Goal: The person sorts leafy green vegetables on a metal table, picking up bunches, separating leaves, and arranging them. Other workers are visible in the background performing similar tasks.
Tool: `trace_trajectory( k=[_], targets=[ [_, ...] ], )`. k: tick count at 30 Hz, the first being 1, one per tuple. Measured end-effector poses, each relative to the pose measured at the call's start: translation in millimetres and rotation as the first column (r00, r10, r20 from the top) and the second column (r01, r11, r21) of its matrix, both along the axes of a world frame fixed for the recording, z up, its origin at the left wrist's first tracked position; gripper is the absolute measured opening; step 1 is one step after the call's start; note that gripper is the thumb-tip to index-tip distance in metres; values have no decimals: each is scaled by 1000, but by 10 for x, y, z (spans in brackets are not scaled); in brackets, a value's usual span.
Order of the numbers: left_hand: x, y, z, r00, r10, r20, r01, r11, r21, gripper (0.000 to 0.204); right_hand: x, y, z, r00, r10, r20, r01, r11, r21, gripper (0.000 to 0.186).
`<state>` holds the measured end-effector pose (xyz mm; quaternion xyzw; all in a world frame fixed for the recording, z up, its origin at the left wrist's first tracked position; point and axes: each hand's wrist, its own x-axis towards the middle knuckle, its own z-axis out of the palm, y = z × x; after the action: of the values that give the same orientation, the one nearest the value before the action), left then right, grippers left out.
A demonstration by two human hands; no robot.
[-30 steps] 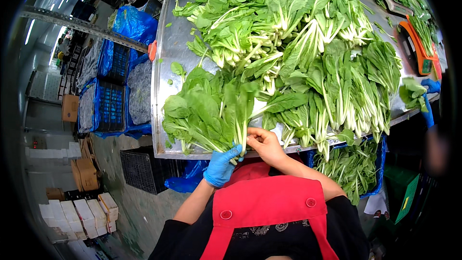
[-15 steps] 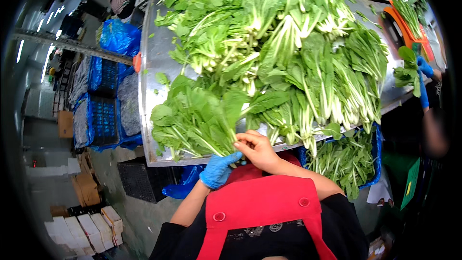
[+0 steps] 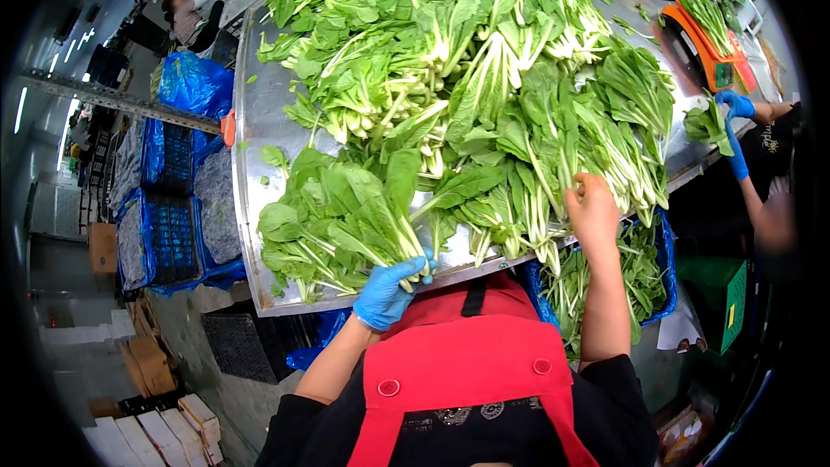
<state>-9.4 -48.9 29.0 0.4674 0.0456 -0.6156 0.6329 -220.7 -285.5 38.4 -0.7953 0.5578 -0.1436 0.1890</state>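
Note:
My left hand (image 3: 389, 292), in a blue glove, grips the pale stem ends of a bunch of leafy greens (image 3: 337, 216) over the table's front edge. My right hand (image 3: 592, 212), bare, is at the right part of the pile of greens (image 3: 484, 60), its curled fingers on a pale stalk. The greens lie heaped with white stems and broad leaves on a metal table (image 3: 259, 104).
Below the table's right edge sits a blue-lined crate (image 3: 640, 285) of greens, beside a green crate (image 3: 709, 294). A co-worker's gloved hands (image 3: 735, 121) hold leaves at right, near orange scales (image 3: 718, 69). Blue-lined crates (image 3: 169, 233) and white boxes (image 3: 156, 432) stand left.
My right hand has left the bunch in my left hand and moved right to the pile. My left hand still holds the bunch. The view has shifted, and the co-worker's hands have risen.

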Motion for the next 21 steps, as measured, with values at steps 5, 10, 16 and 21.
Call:
trace_trajectory(
  k=[5,10,16,21],
  targets=[
    [54,-42,107,996,13,89,-10,1000,-29,26,162,37,57,985,59,-162,-73,994,-83,41],
    [91,37,127,992,19,123,-17,1000,-20,32,64,-120,13,982,-31,187,-8,979,205,51],
    [157,133,53,988,138,64,-131,985,-111,46,196,46,350,617,-401,677,-125,800,587,54],
    [137,124,-9,987,156,-40,-161,966,-204,39,297,228,-65,834,-171,524,-44,927,372,56]
  ],
)
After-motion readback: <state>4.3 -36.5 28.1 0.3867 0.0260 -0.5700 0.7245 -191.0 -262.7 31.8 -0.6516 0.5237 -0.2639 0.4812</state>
